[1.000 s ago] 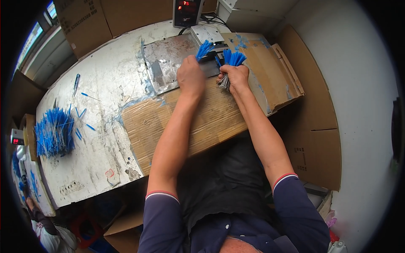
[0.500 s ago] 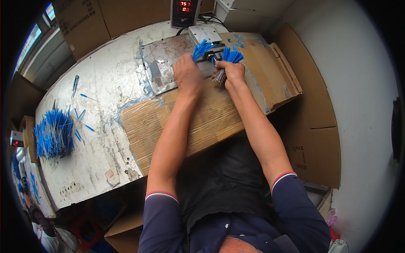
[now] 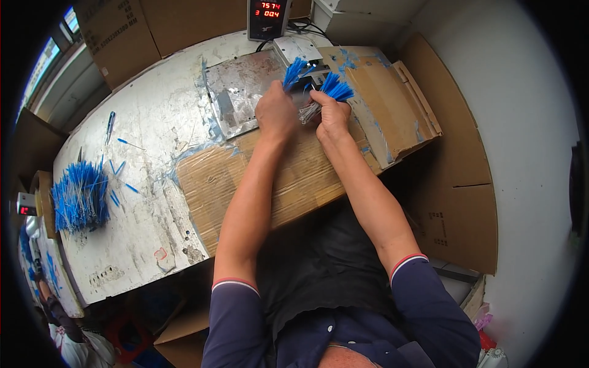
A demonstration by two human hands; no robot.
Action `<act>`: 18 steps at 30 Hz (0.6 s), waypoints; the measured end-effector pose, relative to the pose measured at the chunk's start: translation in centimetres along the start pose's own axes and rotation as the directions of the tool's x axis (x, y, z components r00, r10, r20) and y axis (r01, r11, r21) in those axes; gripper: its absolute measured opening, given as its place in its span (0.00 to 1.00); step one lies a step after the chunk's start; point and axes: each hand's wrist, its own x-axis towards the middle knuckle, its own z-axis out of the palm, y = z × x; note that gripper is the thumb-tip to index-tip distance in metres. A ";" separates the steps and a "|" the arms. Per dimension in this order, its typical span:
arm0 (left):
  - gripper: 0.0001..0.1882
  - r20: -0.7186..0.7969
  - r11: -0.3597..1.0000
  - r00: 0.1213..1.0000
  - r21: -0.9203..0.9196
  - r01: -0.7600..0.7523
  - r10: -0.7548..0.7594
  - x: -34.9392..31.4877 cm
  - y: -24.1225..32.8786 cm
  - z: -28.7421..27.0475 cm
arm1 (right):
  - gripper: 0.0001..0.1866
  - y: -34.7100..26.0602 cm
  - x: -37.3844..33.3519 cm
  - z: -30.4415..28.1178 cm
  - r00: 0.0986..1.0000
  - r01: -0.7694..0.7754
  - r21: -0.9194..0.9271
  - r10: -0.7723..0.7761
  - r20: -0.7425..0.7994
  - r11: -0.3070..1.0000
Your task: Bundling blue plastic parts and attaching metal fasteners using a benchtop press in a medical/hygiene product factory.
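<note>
My left hand (image 3: 274, 111), partly blurred, is closed around a small bunch of thin blue-ended wires (image 3: 295, 70), its blue ends pointing up and away from me. Close by on the right, my right hand (image 3: 334, 116) grips a thicker bundle of blue-ended wires (image 3: 337, 88). Its blue ends fan out at the upper right, and pale thin tails hang out toward the left hand. Both hands are just in front of a small black and grey device (image 3: 318, 78), which the bunches partly hide.
A metal plate (image 3: 239, 86) lies left of the device, and a lit counter display (image 3: 268, 18) stands behind. Cardboard (image 3: 245, 178) covers the near edge. At left are a heap of blue-ended wires (image 3: 80, 196), loose pieces and a pen (image 3: 110, 127). Another person's arm (image 3: 58, 310) shows lower left.
My right hand has shifted slightly left and toward me, tilting its bundle. The left hand and its bunch have moved a little to the right. The display's digits differ.
</note>
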 end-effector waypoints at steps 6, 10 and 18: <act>0.11 0.188 0.998 0.981 -0.046 0.049 -0.039 1.3 -1.3 -0.5 | 0.06 0.2 -0.6 0.7 1.000 -0.003 0.000 0.003 -0.014 1.000; 0.14 0.261 0.981 0.965 -0.187 0.054 -0.004 1.6 -1.2 -1.0 | 0.06 0.0 -1.3 0.7 0.997 -0.065 0.006 0.065 0.049 0.998; 0.16 0.364 0.961 0.930 -0.238 0.140 -0.046 1.5 -1.0 -1.0 | 0.05 0.2 -1.5 -1.6 0.969 -0.160 0.072 0.143 0.202 0.984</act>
